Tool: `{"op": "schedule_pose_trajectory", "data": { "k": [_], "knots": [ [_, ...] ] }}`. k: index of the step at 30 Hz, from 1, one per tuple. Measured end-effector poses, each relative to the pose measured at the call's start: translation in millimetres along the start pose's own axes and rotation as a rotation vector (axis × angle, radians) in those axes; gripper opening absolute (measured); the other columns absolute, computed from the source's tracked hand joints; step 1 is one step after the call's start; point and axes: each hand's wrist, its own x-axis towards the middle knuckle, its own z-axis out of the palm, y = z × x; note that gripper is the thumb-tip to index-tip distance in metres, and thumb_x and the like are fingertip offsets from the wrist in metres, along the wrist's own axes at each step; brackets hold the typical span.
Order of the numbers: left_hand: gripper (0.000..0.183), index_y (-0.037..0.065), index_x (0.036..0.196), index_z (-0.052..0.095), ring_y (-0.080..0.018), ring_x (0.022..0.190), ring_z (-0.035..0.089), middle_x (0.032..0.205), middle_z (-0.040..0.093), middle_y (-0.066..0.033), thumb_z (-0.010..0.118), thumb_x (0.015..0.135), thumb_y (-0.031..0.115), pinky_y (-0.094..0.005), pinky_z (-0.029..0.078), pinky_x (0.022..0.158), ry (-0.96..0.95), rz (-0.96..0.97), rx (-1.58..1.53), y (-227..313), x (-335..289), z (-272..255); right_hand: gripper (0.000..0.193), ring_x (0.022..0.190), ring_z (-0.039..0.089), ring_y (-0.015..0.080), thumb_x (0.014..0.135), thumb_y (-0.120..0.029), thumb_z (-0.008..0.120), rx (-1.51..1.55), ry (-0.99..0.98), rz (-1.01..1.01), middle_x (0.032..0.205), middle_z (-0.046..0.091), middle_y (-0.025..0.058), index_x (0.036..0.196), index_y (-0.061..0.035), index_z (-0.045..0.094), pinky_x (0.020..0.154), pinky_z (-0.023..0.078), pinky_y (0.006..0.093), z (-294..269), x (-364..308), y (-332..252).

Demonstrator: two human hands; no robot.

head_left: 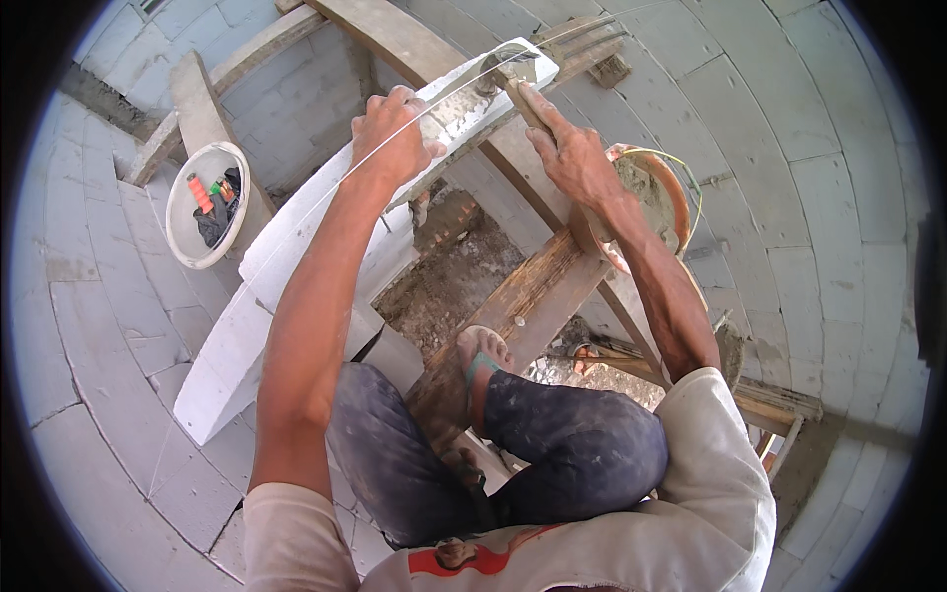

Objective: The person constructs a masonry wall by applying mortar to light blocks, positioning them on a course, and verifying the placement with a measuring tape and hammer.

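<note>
My right hand (577, 163) grips the handle of a trowel (523, 97), its fingers wrapped round it. The mortar-smeared blade rests at the far end of a row of white blocks (301, 222). Wet grey mortar (459, 116) lies along the top there. My left hand (390, 138) is closed over the top of the same row, nearer to me, with curled fingers and the thumb on the near side. Its fingertips are partly hidden. A thin white string (326, 194) runs along the row and passes by my left hand.
An orange bucket (681, 202) with grey mortar stands beside my right forearm. At left, a white bucket (176, 232) holds an orange spool and dark items. Wooden planks (543, 281) cross over an opening beneath my sandalled foot (483, 355). Block walls (779, 148) surround me.
</note>
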Motion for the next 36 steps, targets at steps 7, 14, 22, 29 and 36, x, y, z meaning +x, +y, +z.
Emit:
{"op": "schedule_pose_trajectory", "data": {
  "k": [7,14,22,29,36],
  "knots": [
    [0.062,0.015,0.137,0.072,-0.0294,0.138,0.051,0.151,0.055,-0.0033,0.09,0.082,0.036,-0.0523,0.047,0.113,0.004,-0.017,-0.002,-1,2,0,0.066,0.119,0.065,0.0544,0.108,-0.023,0.057,-0.105,-0.116,0.101,0.13,0.068,0.0313,0.168,-0.0276,0.03,0.109,0.054,0.0541,2,8,-3],
    [0.062,0.014,0.137,0.072,-0.0294,0.137,0.052,0.15,0.056,-0.0031,0.09,0.081,0.037,-0.051,0.047,0.114,0.01,-0.01,-0.007,3,2,-1,0.062,0.134,0.058,0.0501,0.109,-0.024,0.059,0.008,-0.043,-0.053,0.149,0.059,0.0269,0.166,-0.0289,0.037,0.115,0.05,0.0529,20,-2,-1],
    [0.066,0.013,0.138,0.071,-0.0295,0.139,0.052,0.15,0.057,-0.0046,0.091,0.08,0.037,-0.0492,0.045,0.117,-0.015,-0.024,-0.009,-2,1,-2,0.065,0.124,0.062,0.053,0.107,-0.021,0.057,0.045,-0.092,-0.092,0.138,0.065,0.0292,0.167,-0.0273,0.033,0.111,0.051,0.0544,27,-13,-15],
    [0.074,0.003,0.137,0.068,-0.0323,0.135,0.056,0.149,0.057,-0.0121,0.094,0.075,0.036,-0.0522,0.05,0.11,0.155,-0.005,-0.127,-24,-16,0,0.061,0.13,0.062,0.0485,0.109,-0.023,0.059,0.184,-0.08,-0.085,0.149,0.062,0.0199,0.165,-0.0313,0.039,0.111,0.053,0.0538,32,-27,-27],
    [0.073,0.0,0.133,0.068,-0.0336,0.133,0.056,0.142,0.059,-0.0136,0.095,0.073,0.032,-0.0555,0.053,0.103,-0.005,-0.033,-0.045,-17,-18,-10,0.066,0.123,0.062,0.0545,0.107,-0.017,0.057,0.112,-0.086,-0.219,0.136,0.066,0.0304,0.167,-0.0268,0.032,0.109,0.051,0.056,40,-23,-20]
  ]
}}
